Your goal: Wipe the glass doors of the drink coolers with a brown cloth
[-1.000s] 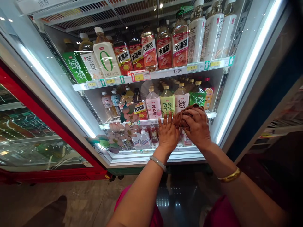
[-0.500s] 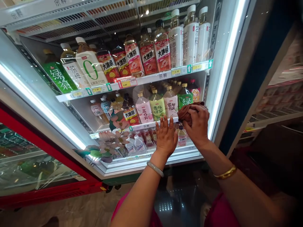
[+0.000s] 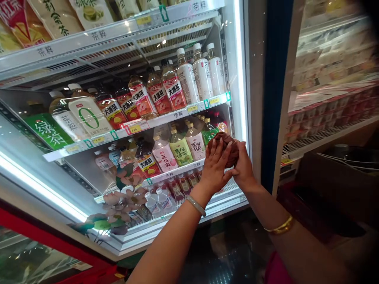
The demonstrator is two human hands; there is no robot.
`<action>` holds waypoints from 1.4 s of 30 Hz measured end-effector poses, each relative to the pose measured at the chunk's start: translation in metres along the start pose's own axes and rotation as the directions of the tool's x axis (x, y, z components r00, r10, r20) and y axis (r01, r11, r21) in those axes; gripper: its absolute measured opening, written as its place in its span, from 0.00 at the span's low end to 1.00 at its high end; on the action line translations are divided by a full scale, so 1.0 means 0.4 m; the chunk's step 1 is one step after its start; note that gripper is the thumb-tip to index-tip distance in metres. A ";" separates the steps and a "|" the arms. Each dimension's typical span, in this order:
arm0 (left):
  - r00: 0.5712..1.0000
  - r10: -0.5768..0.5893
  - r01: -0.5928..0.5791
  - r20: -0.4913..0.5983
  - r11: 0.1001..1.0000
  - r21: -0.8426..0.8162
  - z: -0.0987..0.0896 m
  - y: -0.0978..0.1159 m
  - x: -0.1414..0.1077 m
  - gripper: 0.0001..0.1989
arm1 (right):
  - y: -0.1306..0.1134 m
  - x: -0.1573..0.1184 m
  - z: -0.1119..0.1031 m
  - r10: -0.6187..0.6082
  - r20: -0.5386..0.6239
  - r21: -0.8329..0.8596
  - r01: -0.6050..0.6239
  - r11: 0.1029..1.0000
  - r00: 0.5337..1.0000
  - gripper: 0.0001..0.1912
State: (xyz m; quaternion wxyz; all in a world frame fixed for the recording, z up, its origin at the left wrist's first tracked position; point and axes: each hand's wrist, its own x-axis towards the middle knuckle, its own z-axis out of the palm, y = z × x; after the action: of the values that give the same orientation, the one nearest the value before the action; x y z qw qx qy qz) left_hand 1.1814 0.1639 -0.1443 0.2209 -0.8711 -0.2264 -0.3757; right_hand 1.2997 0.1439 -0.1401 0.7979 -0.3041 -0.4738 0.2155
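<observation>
A crumpled brown cloth [image 3: 226, 146] is bunched between my two hands, in front of the glass of a lit drinks cooler. My right hand [image 3: 244, 167] holds it from the right side. Against its left part lies my left hand [image 3: 217, 163], palm down with the fingers spread. Behind the cloth, partly covered, stands a green-labelled bottle [image 3: 209, 128]. To the left of my hands are a pink-labelled bottle [image 3: 196, 142] and a light green bottle [image 3: 180, 148] on the lower shelf.
The shelf above [image 3: 177, 115] carries several tea bottles. Flower decorations [image 3: 118, 205] show at the glass's lower left. A red-framed cooler [image 3: 89, 252] stands at the lower left, and another shelf unit [image 3: 325, 142] with packaged goods at the right.
My left hand has moved up and right onto the cloth; before, it was apart from it, on the glass. The view has shifted, showing more of the upper shelves.
</observation>
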 end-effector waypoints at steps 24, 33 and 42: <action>0.947 0.319 -0.306 0.016 0.890 0.338 -0.102 -0.029 0.273 0.18 | 0.022 0.186 -0.073 -0.605 -0.091 -0.607 0.438 0.663 0.791 0.26; 0.763 0.604 -0.646 0.231 0.697 0.312 -0.120 -0.069 0.283 0.08 | 0.111 0.226 -0.122 -0.572 0.087 -0.771 0.419 0.479 0.816 0.27; 0.866 0.483 -0.490 0.127 0.774 0.402 -0.163 -0.076 0.370 0.12 | 0.077 0.233 -0.114 -0.635 0.113 -0.728 0.498 0.471 0.765 0.26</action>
State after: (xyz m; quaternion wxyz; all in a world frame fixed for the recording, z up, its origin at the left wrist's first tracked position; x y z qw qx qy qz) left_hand 1.2195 0.1859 0.0144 0.4910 -0.8342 -0.0710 -0.2408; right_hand 1.3812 0.2120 -0.1198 0.6738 -0.4344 -0.5207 -0.2936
